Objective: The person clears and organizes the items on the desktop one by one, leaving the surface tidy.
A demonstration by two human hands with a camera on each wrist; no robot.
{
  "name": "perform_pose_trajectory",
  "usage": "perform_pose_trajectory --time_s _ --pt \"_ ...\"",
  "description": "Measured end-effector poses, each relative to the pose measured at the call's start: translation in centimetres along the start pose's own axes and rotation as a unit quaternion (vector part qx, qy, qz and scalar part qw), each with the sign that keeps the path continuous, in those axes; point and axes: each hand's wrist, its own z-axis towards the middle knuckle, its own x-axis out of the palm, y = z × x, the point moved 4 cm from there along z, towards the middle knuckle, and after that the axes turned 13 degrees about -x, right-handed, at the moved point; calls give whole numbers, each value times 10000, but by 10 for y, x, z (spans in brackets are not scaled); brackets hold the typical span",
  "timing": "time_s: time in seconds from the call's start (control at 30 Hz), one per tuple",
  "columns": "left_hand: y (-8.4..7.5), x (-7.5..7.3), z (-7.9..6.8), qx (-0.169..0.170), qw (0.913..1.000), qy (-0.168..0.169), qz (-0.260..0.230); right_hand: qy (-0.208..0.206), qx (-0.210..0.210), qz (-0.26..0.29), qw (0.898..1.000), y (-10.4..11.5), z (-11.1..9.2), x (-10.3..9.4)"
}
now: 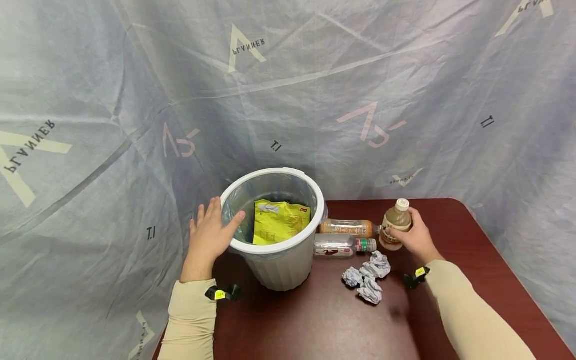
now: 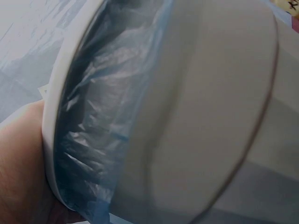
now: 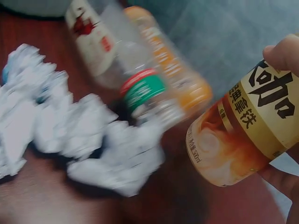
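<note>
At the right, my right hand [image 1: 420,239] grips a coffee-drink bottle [image 1: 398,223] with a white cap, fingers and thumb around its sides. In the right wrist view the bottle [image 3: 243,126] is tilted, its brown and yellow label showing. My left hand [image 1: 211,240] rests at the left rim of the white bin [image 1: 281,248], fingers spread and straight, thumb over the edge. The bin has a clear liner [image 2: 105,93] and contains a yellow packet [image 1: 280,225]. The left wrist view hides most of the left fingers behind the rim.
Between bin and right hand lie an orange-labelled bottle [image 1: 346,228] and a clear bottle [image 1: 335,246] with a green-and-red neck band. Several crumpled paper balls [image 1: 370,276] sit nearer on the dark red table [image 1: 324,320]. A grey curtain [image 1: 288,115] hangs behind.
</note>
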Motion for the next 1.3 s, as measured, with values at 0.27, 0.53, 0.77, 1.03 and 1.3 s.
perform_pose_trajectory --time_s 0.27,0.53,0.77,1.03,1.3 --pt "-3 3 2 28 10000 15 6 -16 -66 -123 9999 40 43 -35" --pt "-4 4 3 38 10000 57 -4 -95 -373 170 9991 96 92 -45" --pt "-3 3 3 33 10000 55 -26 107 -434 354 9984 149 124 -38" --pt "-2 0 2 42 10000 -4 -12 236 -860 525 9946 208 154 -19" --pt "-1 -2 1 13 10000 -15 -10 483 -1294 1129 9840 263 172 12"
